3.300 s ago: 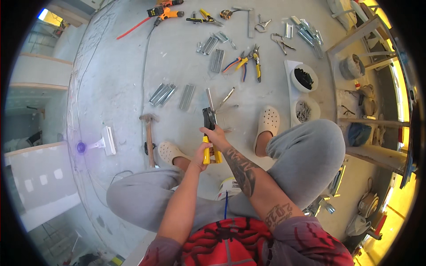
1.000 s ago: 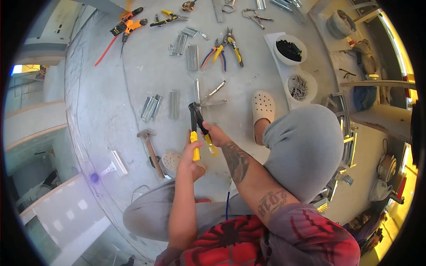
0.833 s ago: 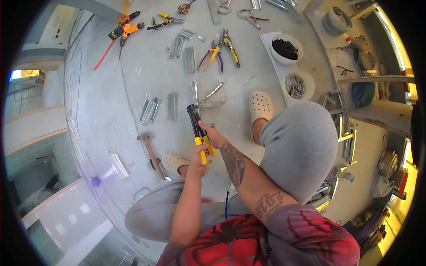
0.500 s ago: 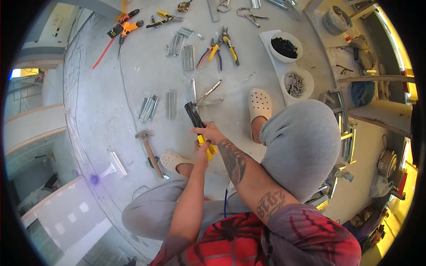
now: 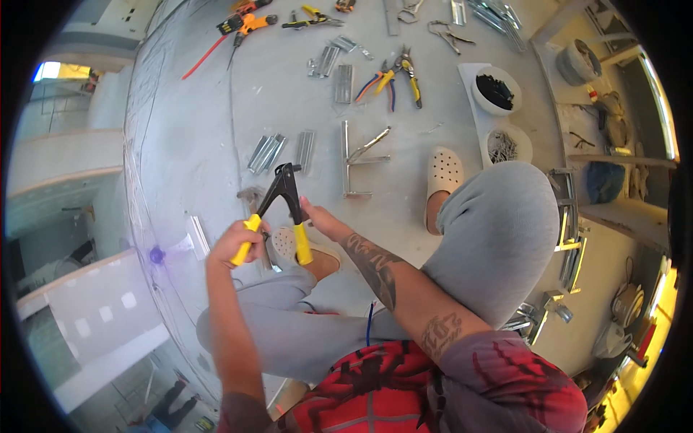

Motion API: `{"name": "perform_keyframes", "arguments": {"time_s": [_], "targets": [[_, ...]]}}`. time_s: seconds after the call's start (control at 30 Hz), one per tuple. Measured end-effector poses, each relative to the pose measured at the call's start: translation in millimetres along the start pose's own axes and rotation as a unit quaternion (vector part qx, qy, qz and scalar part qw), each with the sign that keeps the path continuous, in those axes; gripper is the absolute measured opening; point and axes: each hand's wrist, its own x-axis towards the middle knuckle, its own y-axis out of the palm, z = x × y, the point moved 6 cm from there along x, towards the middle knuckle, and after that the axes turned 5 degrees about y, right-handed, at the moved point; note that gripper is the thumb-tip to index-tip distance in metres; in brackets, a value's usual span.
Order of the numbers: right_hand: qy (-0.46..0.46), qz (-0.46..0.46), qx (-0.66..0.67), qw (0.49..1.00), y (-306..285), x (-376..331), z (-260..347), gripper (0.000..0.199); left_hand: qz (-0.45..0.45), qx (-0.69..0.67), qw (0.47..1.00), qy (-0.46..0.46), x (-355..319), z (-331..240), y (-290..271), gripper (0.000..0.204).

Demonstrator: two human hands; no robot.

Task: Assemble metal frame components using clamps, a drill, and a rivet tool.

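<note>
A hand riveter (image 5: 283,189) with a black body and yellow handles is held over the floor, its handles spread apart. My left hand (image 5: 237,242) is closed round its left handle. My right hand (image 5: 323,219) holds the other arm just above the yellow grip; some of its fingers are hidden. Beyond the riveter, an assembly of thin metal profiles (image 5: 345,162) lies on the floor, with a long upright piece, short crosspieces and one slanted piece. A hammer (image 5: 251,193) lies partly hidden behind the riveter and my left hand.
Cut metal profiles (image 5: 267,152) lie in small groups. Tin snips (image 5: 408,76), locking pliers (image 5: 450,36) and an orange drill (image 5: 253,24) are farther off. To the right stand a bowl of black screws (image 5: 497,92) and a bowl of rivets (image 5: 503,146). Shoes flank the work area.
The riveter has moved left, away from the metal assembly, and its handles have spread. My left hand has swung left with one handle. The view has shifted too.
</note>
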Motion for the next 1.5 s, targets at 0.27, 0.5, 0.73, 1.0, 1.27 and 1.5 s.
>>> {"name": "perform_keyframes", "arguments": {"time_s": [0.27,0.5,0.73,1.0,1.27,1.5], "targets": [[0.065,-0.067,-0.430,0.898,-87,-22,-27,0.036,-0.024,0.227,0.973,-0.038,32,30,-35,0.028],[0.142,-0.303,-0.703,0.628,-226,-65,127,0.034,-0.155,0.560,0.813,0.043,88,147,-49,0.039],[-0.060,-0.226,-0.841,0.488,-216,-8,174,0.030,-0.081,0.585,0.807,-0.008,98,184,-32,0.044],[-0.129,-0.114,-0.874,0.455,-195,25,131,0.017,-0.030,0.621,0.775,0.114,124,147,78,0.030],[0.021,-0.095,-0.786,0.611,-165,7,98,0.021,-0.171,0.087,0.970,0.147,210,131,188,0.041],[0.111,-0.084,-0.603,0.786,-160,-18,74,0.026,-0.166,-0.358,0.907,0.144,241,149,211,0.036]]}}
